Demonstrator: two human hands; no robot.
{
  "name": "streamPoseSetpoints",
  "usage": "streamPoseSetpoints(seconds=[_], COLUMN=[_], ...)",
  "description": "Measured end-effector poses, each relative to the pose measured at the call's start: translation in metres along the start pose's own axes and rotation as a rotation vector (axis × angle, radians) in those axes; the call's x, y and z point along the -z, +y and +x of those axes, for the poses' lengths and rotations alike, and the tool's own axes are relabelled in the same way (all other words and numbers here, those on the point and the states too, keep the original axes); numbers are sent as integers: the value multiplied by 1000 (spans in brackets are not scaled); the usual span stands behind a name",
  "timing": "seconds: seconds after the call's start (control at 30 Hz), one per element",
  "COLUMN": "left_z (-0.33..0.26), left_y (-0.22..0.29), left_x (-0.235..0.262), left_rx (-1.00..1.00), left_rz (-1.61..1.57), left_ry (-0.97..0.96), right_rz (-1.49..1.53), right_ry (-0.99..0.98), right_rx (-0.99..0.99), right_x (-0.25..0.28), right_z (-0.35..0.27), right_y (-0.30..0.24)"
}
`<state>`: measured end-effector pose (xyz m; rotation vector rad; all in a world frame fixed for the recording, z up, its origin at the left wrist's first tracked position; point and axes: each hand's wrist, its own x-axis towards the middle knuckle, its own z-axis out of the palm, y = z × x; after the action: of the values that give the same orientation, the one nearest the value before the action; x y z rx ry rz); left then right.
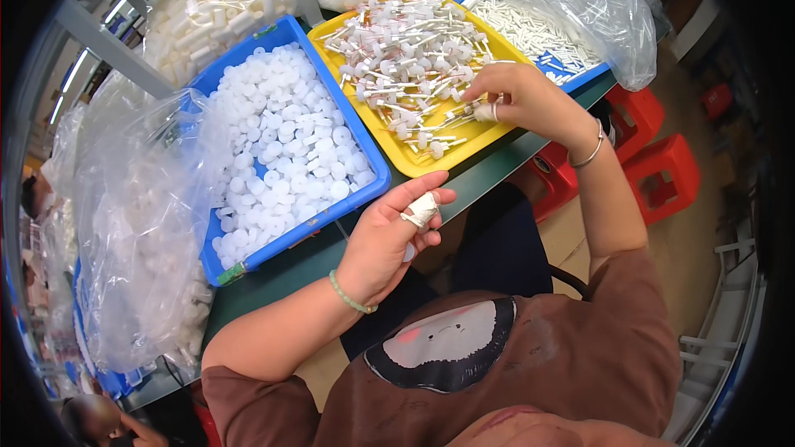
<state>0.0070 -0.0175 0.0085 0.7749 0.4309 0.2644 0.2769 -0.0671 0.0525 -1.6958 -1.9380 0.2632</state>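
Note:
My left hand [389, 236] is above the table's front edge, palm up with its fingers curled in. White tape wraps its thumb, and a small translucent white plastic disc [408, 252] shows in its grasp. Over the right side of the yellow tray [406, 164], my right hand [517, 99] has its fingers bent and drawn together. One of them is also taped, and what lies between the fingertips is too small to make out. Heaped in that tray are thin white sticks with white discs on them [414, 66].
Left of the yellow tray is a blue tray [348, 199] full of loose white discs [290, 149]. A second blue tray [592, 74] holds short white tubes [530, 29] at the far right. Clear plastic bags [141, 223] crowd the left and back. Red stools [662, 174] stand at right.

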Motion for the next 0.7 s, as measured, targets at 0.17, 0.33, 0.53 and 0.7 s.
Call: streamPoseSetpoints(seconds=[0.17,0.33,0.53,0.7], left_z=[-1,0,-1,-1], left_y=[0,1,2,0], left_x=[1,2,2,3], left_rx=[10,-4,-2,-5], left_rz=[9,2,17,0], left_ry=[8,-5,-6,-11], right_rz=[-252,-340,-411,-419], right_ry=[-239,-411,-462,-480], right_rx=[-9,-44,-51,-82], right_x=[-1,0,-10,-5], right_z=[12,26,36,36], right_y=[1,-2,6,3])
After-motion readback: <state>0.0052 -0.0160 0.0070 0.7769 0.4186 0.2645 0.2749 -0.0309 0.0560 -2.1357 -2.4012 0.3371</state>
